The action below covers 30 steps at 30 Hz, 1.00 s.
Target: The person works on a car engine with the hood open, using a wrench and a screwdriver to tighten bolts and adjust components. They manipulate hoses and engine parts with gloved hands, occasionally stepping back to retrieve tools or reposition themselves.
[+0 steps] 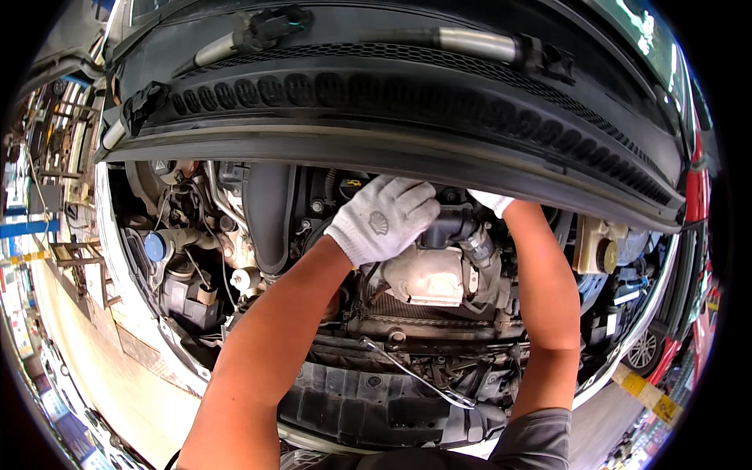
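Observation:
My left hand (pixel 386 219), in a white knitted glove, lies palm down over the top of the engine. Its fingers are stretched out and slightly bent, and the thumb is hidden. A black plastic pipe elbow (pixel 450 227) is right beside its fingertips. Of my right hand (pixel 492 201) only the white glove's cuff shows; the fingers are hidden under the edge of the black cowl panel (pixel 376 141). Below both hands sits a pale metal heat shield (pixel 425 278). A wide black air duct (pixel 270 215) rises to the left of my left hand.
A metal rod (pixel 415 377) lies across the front of the bay. At left is a blue cap (pixel 154 247); at right, a coolant reservoir (pixel 597 247) with a dark cap. Two wiper arm bases (pixel 479 43) stand above the cowl. A red car (pixel 666 352) shows beyond the right fender.

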Motion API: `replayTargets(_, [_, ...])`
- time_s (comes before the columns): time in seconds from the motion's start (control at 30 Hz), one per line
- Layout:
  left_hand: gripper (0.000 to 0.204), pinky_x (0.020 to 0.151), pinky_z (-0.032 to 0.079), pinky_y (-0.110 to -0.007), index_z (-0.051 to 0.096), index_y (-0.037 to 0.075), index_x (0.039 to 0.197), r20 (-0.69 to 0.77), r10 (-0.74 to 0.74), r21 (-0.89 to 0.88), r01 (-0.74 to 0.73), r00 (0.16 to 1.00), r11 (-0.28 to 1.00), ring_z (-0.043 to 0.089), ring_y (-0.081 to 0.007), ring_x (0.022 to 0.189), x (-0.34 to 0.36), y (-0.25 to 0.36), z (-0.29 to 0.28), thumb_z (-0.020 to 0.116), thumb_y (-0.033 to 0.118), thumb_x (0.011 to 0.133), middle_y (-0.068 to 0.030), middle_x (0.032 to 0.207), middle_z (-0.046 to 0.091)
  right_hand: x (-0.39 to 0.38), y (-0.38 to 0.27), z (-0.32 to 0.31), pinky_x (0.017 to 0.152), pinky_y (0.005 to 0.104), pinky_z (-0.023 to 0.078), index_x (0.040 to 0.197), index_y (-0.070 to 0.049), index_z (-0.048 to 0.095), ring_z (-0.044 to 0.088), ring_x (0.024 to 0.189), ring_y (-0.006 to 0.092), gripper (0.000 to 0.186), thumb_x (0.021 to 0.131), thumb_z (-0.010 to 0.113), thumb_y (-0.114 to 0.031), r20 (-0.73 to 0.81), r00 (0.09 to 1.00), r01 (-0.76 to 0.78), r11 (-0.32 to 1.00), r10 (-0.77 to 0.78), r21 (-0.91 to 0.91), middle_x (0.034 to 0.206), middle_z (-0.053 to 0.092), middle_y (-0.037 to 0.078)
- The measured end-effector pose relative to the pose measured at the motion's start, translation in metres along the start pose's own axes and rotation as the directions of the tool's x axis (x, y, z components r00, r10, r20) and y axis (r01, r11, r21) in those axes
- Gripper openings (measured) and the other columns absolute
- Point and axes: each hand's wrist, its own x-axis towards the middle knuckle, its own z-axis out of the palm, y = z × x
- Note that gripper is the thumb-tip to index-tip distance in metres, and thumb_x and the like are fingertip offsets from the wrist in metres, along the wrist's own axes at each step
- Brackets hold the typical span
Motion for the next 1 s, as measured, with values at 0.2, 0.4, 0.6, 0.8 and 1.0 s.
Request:
replayTargets(0.2, [0.024, 0.106, 0.054, -0.044, 0.072, 0.012, 0.112, 0.162, -0.043, -0.032, 0.049, 0.986, 0.998, 0.063, -0.0259, 0.124, -0.004, 0.001, -0.001, 0.066, 0.023, 0.091, -0.0051, 0.123, 0.069, 0.0, 0.011, 0.053, 0.109, 0.0476, 0.047, 0.13, -0.009, 0.07, 0.062, 0.125, 0.0383, 0.043, 0.104, 0.056, -0.04, -0.239, 0.965, 0.086, 0.992, -0.107, -0.097, 0.132, 0.07, 0.018])
replayTargets(0.4, [0.023, 0.107, 0.054, -0.044, 0.072, 0.012, 0.11, 0.137, -0.043, -0.015, 0.045, 0.99, 0.999, 0.064, -0.025, 0.123, -0.004, 0.0, -0.005, 0.065, 0.023, 0.091, -0.0045, 0.123, 0.069, -0.005, 0.024, 0.041, 0.112, 0.0478, 0.045, 0.134, -0.009, 0.068, 0.059, 0.129, 0.0369, 0.044, 0.106, 0.054, -0.04, -0.199, 0.973, 0.106, 0.991, -0.121, -0.086, 0.137, 0.067, 0.017])
replayTargets(0.6, [0.023, 0.097, 0.057, -0.042, 0.072, 0.012, 0.109, 0.131, -0.035, -0.038, 0.04, 0.991, 0.998, 0.065, -0.0246, 0.118, -0.002, 0.0, -0.001, 0.066, 0.022, 0.089, -0.0039, 0.121, 0.069, 0.015, 0.059, 0.107, 0.123, 0.0466, 0.036, 0.152, -0.008, 0.052, 0.045, 0.145, 0.0352, 0.054, 0.109, 0.05, -0.04, -0.595, 0.731, 0.165, 0.933, -0.334, -0.32, 0.158, 0.05, 0.018])
replayTargets(0.8, [0.021, 0.091, 0.059, -0.042, 0.071, 0.013, 0.105, 0.084, -0.015, -0.007, 0.016, 0.996, 1.0, 0.065, -0.0259, 0.115, 0.001, 0.001, -0.007, 0.066, 0.022, 0.088, -0.0043, 0.122, 0.068, 0.015, 0.033, 0.095, 0.117, 0.048, 0.042, 0.143, -0.008, 0.061, 0.052, 0.137, 0.0354, 0.047, 0.107, 0.053, -0.038, -0.612, 0.714, 0.19, 0.936, -0.339, -0.298, 0.149, 0.058, 0.017])
replayTargets(1.0, [0.02, 0.089, 0.059, -0.043, 0.07, 0.013, 0.104, 0.105, -0.032, -0.041, 0.037, 0.994, 0.998, 0.065, -0.0266, 0.114, 0.0, 0.001, -0.002, 0.066, 0.022, 0.087, -0.0044, 0.123, 0.068, 0.025, 0.025, 0.095, 0.116, 0.0478, 0.042, 0.142, -0.008, 0.062, 0.053, 0.136, 0.0355, 0.046, 0.107, 0.054, -0.038, -0.565, 0.787, 0.145, 0.964, -0.249, -0.222, 0.148, 0.059, 0.017])
